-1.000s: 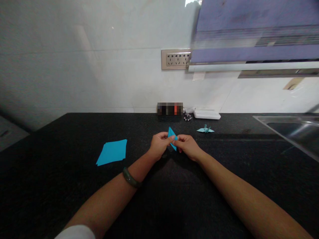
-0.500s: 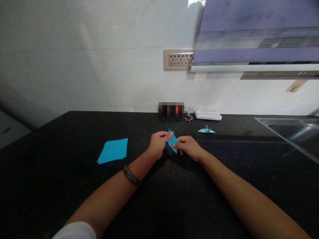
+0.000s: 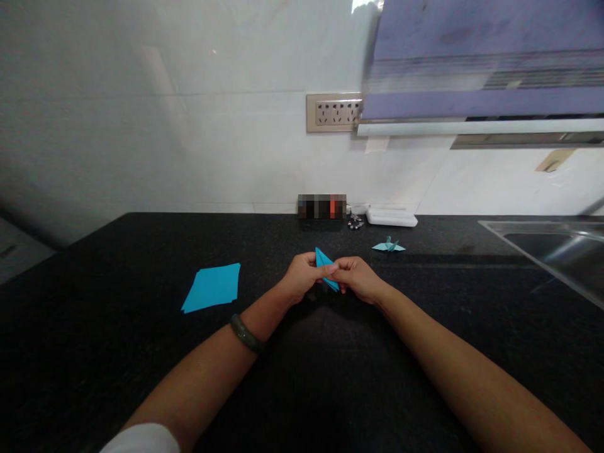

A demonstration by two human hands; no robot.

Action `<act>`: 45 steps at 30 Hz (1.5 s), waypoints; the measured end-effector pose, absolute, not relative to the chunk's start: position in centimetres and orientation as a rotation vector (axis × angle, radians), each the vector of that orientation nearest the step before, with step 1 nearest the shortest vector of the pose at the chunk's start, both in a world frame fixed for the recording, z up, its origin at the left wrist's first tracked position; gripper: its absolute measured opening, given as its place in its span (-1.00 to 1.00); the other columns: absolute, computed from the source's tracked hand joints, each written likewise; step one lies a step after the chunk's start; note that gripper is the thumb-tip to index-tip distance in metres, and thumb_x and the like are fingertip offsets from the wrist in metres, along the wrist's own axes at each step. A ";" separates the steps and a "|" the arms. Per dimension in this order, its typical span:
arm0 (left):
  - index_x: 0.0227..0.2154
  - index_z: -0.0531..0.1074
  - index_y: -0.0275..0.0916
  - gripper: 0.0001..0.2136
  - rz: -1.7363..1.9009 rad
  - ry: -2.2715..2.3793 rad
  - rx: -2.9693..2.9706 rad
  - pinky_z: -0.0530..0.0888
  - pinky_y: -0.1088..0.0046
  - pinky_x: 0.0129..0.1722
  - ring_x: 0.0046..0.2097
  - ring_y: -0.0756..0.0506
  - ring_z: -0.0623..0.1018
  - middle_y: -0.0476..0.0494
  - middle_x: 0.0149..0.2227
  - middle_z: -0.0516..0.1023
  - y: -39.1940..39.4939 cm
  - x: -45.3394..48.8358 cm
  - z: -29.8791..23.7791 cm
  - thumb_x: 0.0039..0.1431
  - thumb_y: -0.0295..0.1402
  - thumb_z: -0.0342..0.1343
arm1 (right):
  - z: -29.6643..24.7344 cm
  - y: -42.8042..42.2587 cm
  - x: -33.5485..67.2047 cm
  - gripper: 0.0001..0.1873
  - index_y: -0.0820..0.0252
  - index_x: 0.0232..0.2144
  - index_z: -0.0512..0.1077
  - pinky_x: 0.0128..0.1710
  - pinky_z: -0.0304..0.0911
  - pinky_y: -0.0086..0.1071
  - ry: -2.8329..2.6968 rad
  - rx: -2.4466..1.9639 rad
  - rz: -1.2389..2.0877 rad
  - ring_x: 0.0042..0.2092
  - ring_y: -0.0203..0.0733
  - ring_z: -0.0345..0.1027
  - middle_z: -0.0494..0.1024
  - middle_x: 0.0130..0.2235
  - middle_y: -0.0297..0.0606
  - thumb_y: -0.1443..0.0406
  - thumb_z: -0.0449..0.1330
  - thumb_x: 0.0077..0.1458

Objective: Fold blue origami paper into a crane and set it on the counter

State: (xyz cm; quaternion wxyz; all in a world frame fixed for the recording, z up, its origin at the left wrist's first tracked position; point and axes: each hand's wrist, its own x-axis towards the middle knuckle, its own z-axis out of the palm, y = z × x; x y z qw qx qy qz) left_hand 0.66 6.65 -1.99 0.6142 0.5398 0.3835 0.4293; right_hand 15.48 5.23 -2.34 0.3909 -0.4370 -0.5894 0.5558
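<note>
Both hands hold one small folded piece of blue paper (image 3: 321,258) above the dark countertop. My left hand (image 3: 302,277) grips it from the left, its thumb pressed across the paper's middle. From the other side my right hand (image 3: 358,278) pinches the paper, its thumb and fingertips close to the left thumb. A pointed tip of the paper sticks up past the fingers, and narrow ends show below them. The thumbs cover the middle part.
Flat blue paper sheets (image 3: 212,287) lie stacked at left. A folded paper crane (image 3: 389,246) sits behind my right hand. Along the wall are a pixelated box (image 3: 321,206), a beaded item (image 3: 355,221) and a white object (image 3: 391,218). A metal sink (image 3: 557,258) is at right.
My left thumb has moved down and right, from the paper's upper part to its middle, next to the right thumb. The paper now shows a narrower, more pointed upper tip.
</note>
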 end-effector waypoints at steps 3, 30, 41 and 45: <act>-0.63 0.38 -0.35 -0.74 1.048 0.873 1.251 0.30 0.53 -0.50 -0.55 0.07 0.37 -0.03 -0.60 0.42 6.5 0.8 -2.0 -0.28 -0.26 0.28 | -2.4 5.2 15.4 -0.84 0.26 -0.63 0.36 -0.70 0.01 -0.54 -1.521 -1.116 1.405 -0.67 -0.46 0.06 0.29 -0.68 -0.45 0.27 0.22 -0.21; -0.70 0.31 -0.31 -0.69 1.206 0.965 1.300 0.13 0.55 -0.59 -0.62 0.10 0.20 0.07 -0.70 0.23 6.7 0.9 -2.3 -0.12 -0.15 0.15 | -2.0 5.1 15.3 -0.66 0.24 -0.61 0.31 -0.61 -0.09 -0.50 -1.629 -1.112 1.160 -0.59 -0.42 -0.02 0.18 -0.63 -0.44 0.08 0.08 -0.03; -0.72 0.27 -0.30 -0.68 1.320 1.047 1.349 0.07 0.54 -0.61 -0.61 0.10 0.15 0.07 -0.70 0.20 6.6 0.9 -1.9 -0.11 -0.17 0.15 | -2.3 5.2 14.9 -0.67 0.21 -0.62 0.26 -0.60 -0.06 -0.49 -1.693 -1.153 1.048 -0.59 -0.38 0.03 0.20 -0.66 -0.43 0.09 0.05 0.00; -0.74 0.25 -0.29 -0.67 1.347 1.064 1.386 0.05 0.53 -0.61 -0.61 0.10 0.13 0.08 -0.71 0.17 6.6 0.9 -1.7 -0.10 -0.17 0.14 | -2.3 5.3 14.9 -0.64 0.21 -0.68 0.19 -0.58 -0.09 -0.49 -1.669 -1.170 0.965 -0.56 -0.39 -0.02 0.14 -0.64 -0.44 0.11 0.10 -0.03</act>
